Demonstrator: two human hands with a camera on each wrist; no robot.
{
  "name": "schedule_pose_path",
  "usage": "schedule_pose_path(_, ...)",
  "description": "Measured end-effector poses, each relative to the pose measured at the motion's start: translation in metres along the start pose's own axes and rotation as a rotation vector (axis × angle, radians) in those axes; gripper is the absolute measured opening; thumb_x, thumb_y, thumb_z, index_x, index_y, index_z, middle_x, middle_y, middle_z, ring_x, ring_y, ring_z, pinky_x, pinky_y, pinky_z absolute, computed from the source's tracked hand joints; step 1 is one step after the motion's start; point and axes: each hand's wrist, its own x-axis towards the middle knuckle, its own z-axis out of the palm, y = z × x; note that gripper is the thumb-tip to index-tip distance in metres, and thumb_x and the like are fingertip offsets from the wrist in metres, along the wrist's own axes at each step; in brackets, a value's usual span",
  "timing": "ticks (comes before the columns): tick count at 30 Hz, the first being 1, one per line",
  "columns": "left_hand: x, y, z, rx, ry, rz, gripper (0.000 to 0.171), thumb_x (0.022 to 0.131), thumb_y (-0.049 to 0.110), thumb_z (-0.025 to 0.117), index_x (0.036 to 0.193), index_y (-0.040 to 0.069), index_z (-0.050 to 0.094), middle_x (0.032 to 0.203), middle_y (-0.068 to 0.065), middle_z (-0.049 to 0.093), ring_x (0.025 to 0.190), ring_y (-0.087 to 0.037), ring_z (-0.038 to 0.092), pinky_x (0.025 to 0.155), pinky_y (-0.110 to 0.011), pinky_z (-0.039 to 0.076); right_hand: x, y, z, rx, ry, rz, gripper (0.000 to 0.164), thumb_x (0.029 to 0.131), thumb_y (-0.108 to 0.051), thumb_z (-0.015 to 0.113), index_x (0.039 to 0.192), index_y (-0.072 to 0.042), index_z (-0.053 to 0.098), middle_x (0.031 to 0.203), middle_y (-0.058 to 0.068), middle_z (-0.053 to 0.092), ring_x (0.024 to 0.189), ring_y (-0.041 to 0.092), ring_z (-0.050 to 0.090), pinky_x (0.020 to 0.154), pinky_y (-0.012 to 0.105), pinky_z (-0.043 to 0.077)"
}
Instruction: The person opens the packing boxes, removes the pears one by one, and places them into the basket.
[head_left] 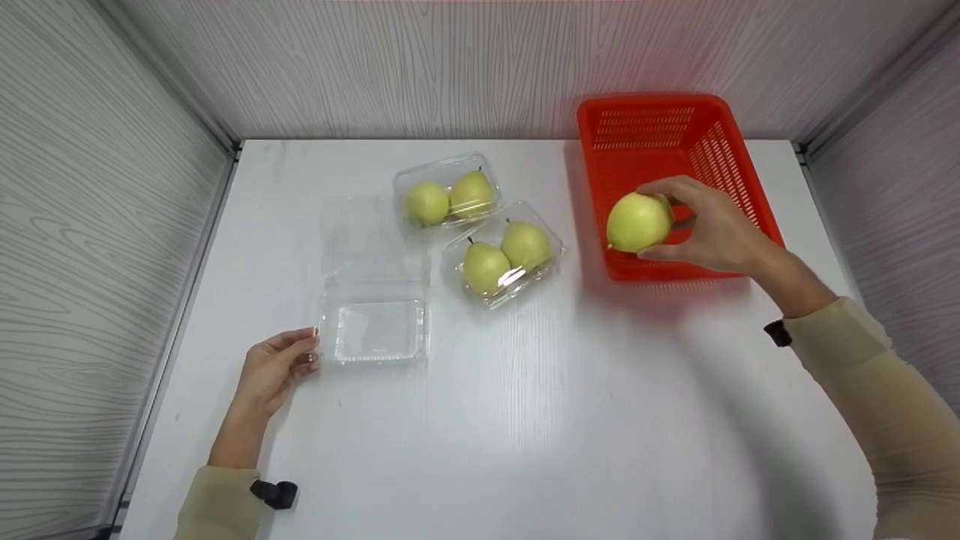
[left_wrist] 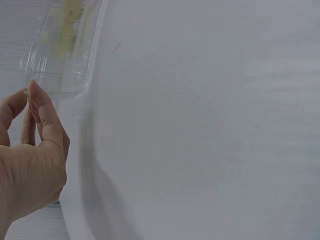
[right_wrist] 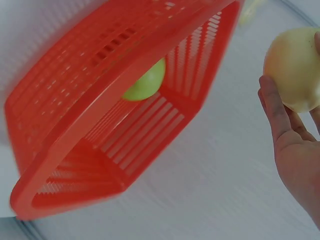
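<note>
Head view: a yellow-green pear is gripped over the red basket while an open clear box is pinched at its edge

The held pear (head_left: 639, 223) is seen at the right of the scene, raised over the near-left part of the red basket (head_left: 630, 103). It is clasped from its right side by the right hand (head_left: 709, 225), with the thumb set on the near side and the fingers curved round the far side. The right forearm is stretched forward and angled leftward from the near right, with the beige right sleeve (head_left: 892, 420) reaching almost to the wrist. Another pear (right_wrist: 149, 82) is shown inside the basket by the right wrist camera.

At the left, the edge of the open clear box (head_left: 379, 330) is pinched between thumb and fingertips by the left hand (head_left: 276, 367), close to the near-left corner. The left forearm is held low, pointed forward and slightly rightward. The lid (head_left: 375, 236) is laid back on the far side.

Between box and basket, a far filled box (head_left: 439, 171) and a near filled box (head_left: 527, 213) are placed just beside each other, both tilted, two pears in each. All is borne by a white table (head_left: 510, 420).
</note>
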Motion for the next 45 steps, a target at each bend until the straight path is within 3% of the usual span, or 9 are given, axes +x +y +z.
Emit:
schedule_pose_path(5,-0.001,0.0,0.0,-0.005,-0.002,0.001,0.007,0.096,0.013,0.079,0.103,0.016,0.077,0.094,0.006,0.076,0.076,-0.006,0.069,0.073,-0.018,0.065,-0.01,0.016,-0.015,-0.024,0.008,0.075,0.071,0.081,-0.01,0.092,0.143,-0.009,0.058,0.14,0.007,0.062,0.119,0.025,0.061,0.082,-0.002,0.052)
schedule_pose_path(14,-0.001,0.001,0.0,-0.025,-0.006,0.001,0.01,0.096,0.009,0.078,0.106,0.011,0.076,0.091,0.006,0.075,0.073,-0.007,0.069,0.073,-0.019,0.065,-0.018,0.045,-0.036,-0.083,-0.028,0.226,0.071,0.082,-0.018,0.092,0.144,-0.01,0.057,0.136,0.013,0.063,0.119,0.038,0.062,0.074,0.001,0.046)
schedule_pose_path(17,0.0,0.001,0.0,-0.022,-0.001,-0.008,0.011,0.096,0.011,0.079,0.106,0.012,0.076,0.091,0.006,0.076,0.073,-0.007,0.069,0.073,-0.019,0.065,-0.02,0.056,-0.039,-0.115,-0.052,0.272,0.072,0.083,-0.021,0.091,0.145,-0.009,0.056,0.135,0.017,0.062,0.118,0.041,0.06,0.076,0.011,0.049)
schedule_pose_path(21,0.0,0.002,0.0,-0.003,0.002,-0.01,0.011,0.095,0.013,0.08,0.105,0.014,0.075,0.092,0.006,0.076,0.075,-0.006,0.069,0.074,-0.019,0.065,-0.021,0.071,-0.04,-0.142,-0.086,0.328,0.074,0.084,-0.024,0.091,0.147,-0.009,0.054,0.136,0.021,0.061,0.119,0.045,0.058,0.083,0.038,0.055)
schedule_pose_path(24,0.0,0.003,0.0,0.004,0.006,-0.012,0.012,0.095,0.014,0.08,0.106,0.013,0.075,0.091,0.007,0.075,0.076,-0.006,0.069,0.074,-0.018,0.065,-0.021,0.08,-0.038,-0.151,-0.114,0.353,0.075,0.084,-0.024,0.09,0.148,-0.01,0.054,0.137,0.021,0.06,0.119,0.045,0.057,0.088,0.051,0.056)
schedule_pose_path(36,-0.001,0.003,0.0,0.012,0.012,-0.025,0.01,0.097,0.013,0.078,0.106,0.014,0.075,0.095,0.006,0.077,0.077,-0.006,0.069,0.075,-0.019,0.065,-0.018,0.102,-0.022,-0.143,-0.184,0.397,0.068,0.087,-0.024,0.087,0.145,-0.009,0.056,0.138,0.021,0.059,0.119,0.043,0.054,0.1,0.064,0.052)
schedule_pose_path(45,-0.002,0.003,0.0,-0.006,-0.008,-0.015,0.008,0.096,0.012,0.078,0.103,0.017,0.076,0.096,0.005,0.076,0.075,-0.005,0.069,0.074,-0.017,0.065,-0.014,0.111,-0.012,-0.131,-0.204,0.412,0.068,0.088,-0.025,0.086,0.145,-0.006,0.056,0.137,0.022,0.06,0.12,0.042,0.054,0.103,0.064,0.051)
